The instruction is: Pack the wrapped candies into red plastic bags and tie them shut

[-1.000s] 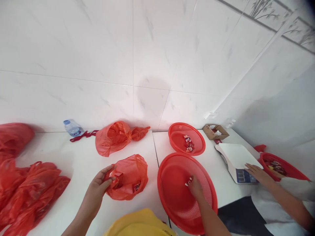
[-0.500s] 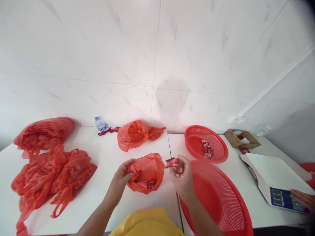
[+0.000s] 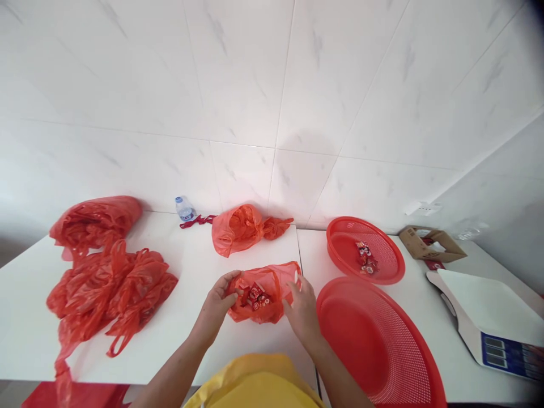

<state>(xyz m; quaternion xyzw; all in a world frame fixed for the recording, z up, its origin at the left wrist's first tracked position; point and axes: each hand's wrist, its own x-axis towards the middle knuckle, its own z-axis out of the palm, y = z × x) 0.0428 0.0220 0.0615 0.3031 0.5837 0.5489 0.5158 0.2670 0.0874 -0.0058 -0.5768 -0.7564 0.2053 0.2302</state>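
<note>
A red plastic bag (image 3: 276, 277) stands with its mouth open on the white table in front of me. Several small red-wrapped sweets (image 3: 256, 297) lie inside it. My left hand (image 3: 219, 306) pinches the bag's left rim between thumb and fingers. At the opposite side, my right hand (image 3: 302, 309) has its fingers on the right rim, bent about the thin plastic; part of that grip is hidden behind the hand. To the right of it sits a large red plastic basket (image 3: 361, 334). A smaller red basket (image 3: 340, 241) behind holds several similar sweets (image 3: 366, 258).
A tied red bag (image 3: 236, 232) lies near the wall, beside a water bottle (image 3: 185, 209) and a dark red cord (image 3: 198, 221). Heaped red bags (image 3: 106, 283) cover the left side. At right are a cardboard box (image 3: 453, 249) and a weighing scale (image 3: 488, 300).
The sweets in my right hand have gone into the bag, and that hand has moved left to the bag's right rim. The co-worker's hand at the scale has left view.
</note>
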